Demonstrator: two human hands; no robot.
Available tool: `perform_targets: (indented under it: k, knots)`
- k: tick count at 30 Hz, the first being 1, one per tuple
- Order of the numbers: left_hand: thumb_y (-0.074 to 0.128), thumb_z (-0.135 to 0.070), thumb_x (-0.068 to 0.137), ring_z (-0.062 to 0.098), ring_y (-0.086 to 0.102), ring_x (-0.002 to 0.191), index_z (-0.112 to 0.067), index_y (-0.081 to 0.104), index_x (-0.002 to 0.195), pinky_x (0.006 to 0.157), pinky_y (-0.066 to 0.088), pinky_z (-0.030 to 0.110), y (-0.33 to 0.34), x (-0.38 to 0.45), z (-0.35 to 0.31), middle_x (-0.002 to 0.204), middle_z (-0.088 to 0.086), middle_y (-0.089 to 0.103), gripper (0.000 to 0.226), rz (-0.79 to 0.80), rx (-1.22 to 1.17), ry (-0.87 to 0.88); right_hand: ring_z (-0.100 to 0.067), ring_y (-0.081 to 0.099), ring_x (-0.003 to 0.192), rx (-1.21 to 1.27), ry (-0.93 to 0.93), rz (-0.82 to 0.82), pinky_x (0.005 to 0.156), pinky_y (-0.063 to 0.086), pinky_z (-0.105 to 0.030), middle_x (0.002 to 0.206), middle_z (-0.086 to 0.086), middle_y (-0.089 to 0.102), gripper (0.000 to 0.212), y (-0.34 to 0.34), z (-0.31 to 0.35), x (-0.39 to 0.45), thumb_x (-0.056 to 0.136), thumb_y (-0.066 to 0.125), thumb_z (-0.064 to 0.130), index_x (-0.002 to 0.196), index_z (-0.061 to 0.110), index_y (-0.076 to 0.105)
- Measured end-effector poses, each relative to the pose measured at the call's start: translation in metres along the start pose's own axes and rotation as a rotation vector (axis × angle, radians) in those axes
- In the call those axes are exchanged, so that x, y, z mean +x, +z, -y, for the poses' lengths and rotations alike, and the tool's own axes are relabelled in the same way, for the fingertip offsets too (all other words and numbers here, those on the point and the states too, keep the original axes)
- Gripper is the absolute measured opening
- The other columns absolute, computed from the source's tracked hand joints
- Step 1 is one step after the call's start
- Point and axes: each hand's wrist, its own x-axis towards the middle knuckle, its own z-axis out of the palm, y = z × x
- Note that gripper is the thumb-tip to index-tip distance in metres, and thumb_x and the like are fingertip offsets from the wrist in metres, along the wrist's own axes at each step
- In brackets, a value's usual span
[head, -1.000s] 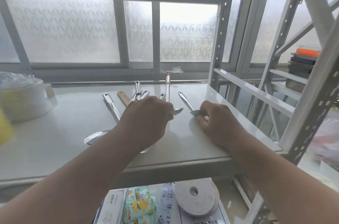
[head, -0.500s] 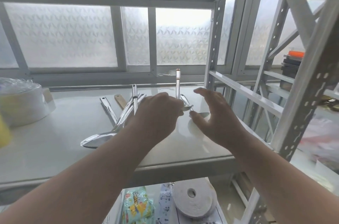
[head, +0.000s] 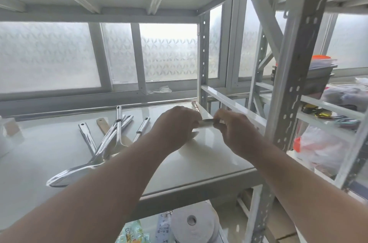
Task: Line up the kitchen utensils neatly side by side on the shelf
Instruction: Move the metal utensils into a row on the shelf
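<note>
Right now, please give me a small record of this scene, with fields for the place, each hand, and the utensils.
place: white metal shelf before frosted windows
left hand: closed on a metal utensil
right hand: pinches the same utensil's other end
utensil pile: several metal handles crossed and overlapping, left of the hands, not lined up
wooden handle: lies under the pile
large spoon: bowl toward the front edge

Bare forearms — left hand [head: 175, 123], right hand [head: 235, 131] ungloved.
</note>
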Motion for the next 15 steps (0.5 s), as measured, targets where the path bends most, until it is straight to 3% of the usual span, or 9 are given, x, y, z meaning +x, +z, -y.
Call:
perform_targets:
  k: [2, 6, 9, 15]
  knots:
    - [0.065, -0.019, 0.093, 0.027, 0.062, 0.082, -0.031, 0.058, 0.078, 0.070, 0.055, 0.040, 0.014, 0.000, -0.001, 0.078, -0.007, 0.061, 0.020, 0.016, -0.006, 0.005, -0.020, 0.052, 0.070, -0.026, 0.032, 0.018, 0.063, 0.035, -0.016, 0.074, 0.009, 0.056, 0.009, 0.006, -0.004, -0.005, 0.094, 0.066, 0.008, 0.091, 0.015, 0.060]
    - [0.060, -0.022, 0.099, 0.024, 0.061, 0.080, -0.033, 0.068, 0.088, 0.072, 0.057, 0.042, 0.033, 0.003, -0.004, 0.081, -0.007, 0.063, 0.018, 0.053, -0.033, 0.000, -0.024, 0.062, 0.086, -0.007, 0.006, 0.083, 0.077, 0.047, -0.035, 0.091, 0.003, 0.066, 0.017, 0.013, -0.007, -0.012, 0.089, 0.071, 0.011, 0.099, 0.017, 0.059]
    - [0.059, -0.031, 0.102, 0.023, 0.065, 0.089, -0.035, 0.073, 0.098, 0.077, 0.058, 0.041, 0.038, 0.003, -0.007, 0.090, -0.008, 0.070, 0.015, 0.070, -0.070, -0.019, -0.020, 0.066, 0.094, 0.031, -0.003, 0.099, 0.083, 0.054, -0.039, 0.099, 0.003, 0.069, 0.018, 0.021, -0.007, -0.014, 0.089, 0.069, 0.012, 0.104, 0.021, 0.065]
    - [0.061, -0.045, 0.095, 0.020, 0.060, 0.114, -0.025, 0.070, 0.114, 0.093, 0.055, 0.041, 0.046, -0.005, -0.007, 0.110, -0.005, 0.070, 0.028, 0.130, -0.061, -0.113, -0.022, 0.063, 0.094, 0.013, 0.008, 0.103, 0.080, 0.054, -0.045, 0.096, 0.002, 0.068, 0.011, 0.030, -0.009, -0.015, 0.095, 0.058, 0.022, 0.101, 0.024, 0.067]
